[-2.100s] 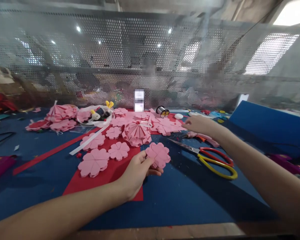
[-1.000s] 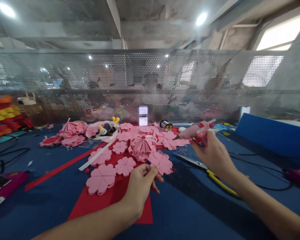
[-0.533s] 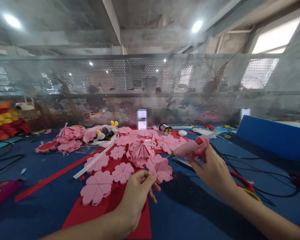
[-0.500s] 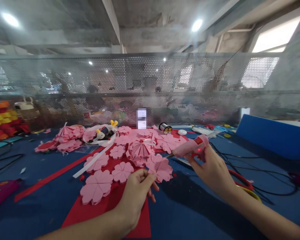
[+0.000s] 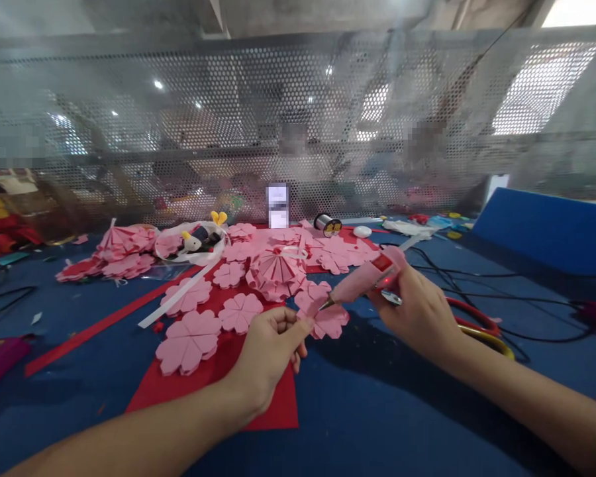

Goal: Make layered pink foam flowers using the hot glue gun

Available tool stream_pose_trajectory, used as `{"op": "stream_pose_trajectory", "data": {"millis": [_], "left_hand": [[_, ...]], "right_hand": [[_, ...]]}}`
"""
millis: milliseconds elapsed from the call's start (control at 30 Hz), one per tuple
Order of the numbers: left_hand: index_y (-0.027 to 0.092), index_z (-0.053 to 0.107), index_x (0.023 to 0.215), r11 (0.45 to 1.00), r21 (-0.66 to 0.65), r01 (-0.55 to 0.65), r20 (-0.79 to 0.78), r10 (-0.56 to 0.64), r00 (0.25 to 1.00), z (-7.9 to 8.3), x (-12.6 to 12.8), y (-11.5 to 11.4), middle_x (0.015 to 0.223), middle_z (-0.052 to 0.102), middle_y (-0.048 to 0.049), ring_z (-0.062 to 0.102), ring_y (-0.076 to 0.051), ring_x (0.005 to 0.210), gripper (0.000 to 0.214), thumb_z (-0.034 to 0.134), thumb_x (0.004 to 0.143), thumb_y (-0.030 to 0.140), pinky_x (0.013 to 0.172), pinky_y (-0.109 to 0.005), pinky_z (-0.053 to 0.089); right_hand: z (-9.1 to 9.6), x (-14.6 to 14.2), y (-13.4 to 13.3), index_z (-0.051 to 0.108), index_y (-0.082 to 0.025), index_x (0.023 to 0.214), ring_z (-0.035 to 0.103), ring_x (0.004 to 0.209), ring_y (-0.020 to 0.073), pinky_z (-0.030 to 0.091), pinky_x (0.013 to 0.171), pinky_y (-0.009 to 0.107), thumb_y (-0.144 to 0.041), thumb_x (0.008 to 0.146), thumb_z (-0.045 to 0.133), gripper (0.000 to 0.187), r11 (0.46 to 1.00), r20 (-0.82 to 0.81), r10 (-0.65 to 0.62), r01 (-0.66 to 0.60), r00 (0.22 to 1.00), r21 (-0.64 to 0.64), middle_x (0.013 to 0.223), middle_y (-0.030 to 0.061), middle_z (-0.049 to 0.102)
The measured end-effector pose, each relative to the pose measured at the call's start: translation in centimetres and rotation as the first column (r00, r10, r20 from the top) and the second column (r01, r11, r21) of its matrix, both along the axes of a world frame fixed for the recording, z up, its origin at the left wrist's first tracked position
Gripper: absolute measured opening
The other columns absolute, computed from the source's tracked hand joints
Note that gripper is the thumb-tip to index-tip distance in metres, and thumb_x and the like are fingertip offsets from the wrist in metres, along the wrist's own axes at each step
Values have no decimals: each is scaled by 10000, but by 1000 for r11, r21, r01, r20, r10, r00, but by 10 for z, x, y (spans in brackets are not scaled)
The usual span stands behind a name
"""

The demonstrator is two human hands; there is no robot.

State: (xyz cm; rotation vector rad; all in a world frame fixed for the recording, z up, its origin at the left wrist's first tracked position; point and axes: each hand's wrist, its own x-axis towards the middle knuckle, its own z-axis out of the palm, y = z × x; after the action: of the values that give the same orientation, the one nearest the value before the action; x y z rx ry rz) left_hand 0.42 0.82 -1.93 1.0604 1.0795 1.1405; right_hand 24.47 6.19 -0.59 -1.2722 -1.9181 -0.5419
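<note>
My left hand (image 5: 271,350) pinches a pink paper flower (image 5: 322,311) by its near edge and holds it just above the blue table (image 5: 377,411). My right hand (image 5: 420,315) is wrapped round a pink glue gun (image 5: 365,281), whose metal nozzle touches the middle of that flower. A black cable runs from the gun off to the right. More pink flowers (image 5: 189,331) lie flat on a red sheet (image 5: 213,377) left of my left hand.
Red and yellow scissors (image 5: 481,328) lie behind my right wrist. A pleated pink paper parasol (image 5: 277,265), a thread spool (image 5: 326,225), white ribbon (image 5: 179,295) and piles of flowers sit further back. A perforated metal screen (image 5: 298,126) closes the far side. A blue board (image 5: 546,228) stands right.
My right hand picked the glue gun up from the far table and brought it down until its nozzle met the flower. The left hand kept hold of the flower.
</note>
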Motion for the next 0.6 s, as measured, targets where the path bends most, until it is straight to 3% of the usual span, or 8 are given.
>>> {"op": "stream_pose_trajectory", "data": {"millis": [133, 433, 600], "left_hand": [[165, 542, 650, 1000, -11, 11, 3, -11, 1000, 2, 0, 0, 464, 526, 50, 420, -44, 359, 314, 750, 767, 369, 361, -149, 338], [168, 547, 659, 1000, -18, 10, -23, -10, 1000, -1, -2, 1, 464, 523, 56, 427, -45, 353, 302, 741, 769, 371, 365, -152, 329], [167, 560, 681, 1000, -20, 21, -13, -22, 1000, 0, -2, 0, 466, 531, 58, 431, -44, 353, 272, 732, 782, 352, 366, -149, 339]], "right_hand": [[1, -2, -2, 415, -261, 803, 609, 722, 252, 442, 634, 362, -377, 866, 478, 147, 998, 9, -6, 6, 1000, -56, 710, 63, 581], [8, 2, 0, 396, -244, 790, 543, 617, 214, 355, 538, 318, -265, 899, 476, 137, 985, 155, 45, -70, 987, 159, 658, 38, 551], [13, 5, -1, 357, -250, 757, 507, 571, 201, 282, 525, 306, -213, 855, 479, 161, 991, 149, 32, -52, 988, 127, 623, 21, 503]]}}
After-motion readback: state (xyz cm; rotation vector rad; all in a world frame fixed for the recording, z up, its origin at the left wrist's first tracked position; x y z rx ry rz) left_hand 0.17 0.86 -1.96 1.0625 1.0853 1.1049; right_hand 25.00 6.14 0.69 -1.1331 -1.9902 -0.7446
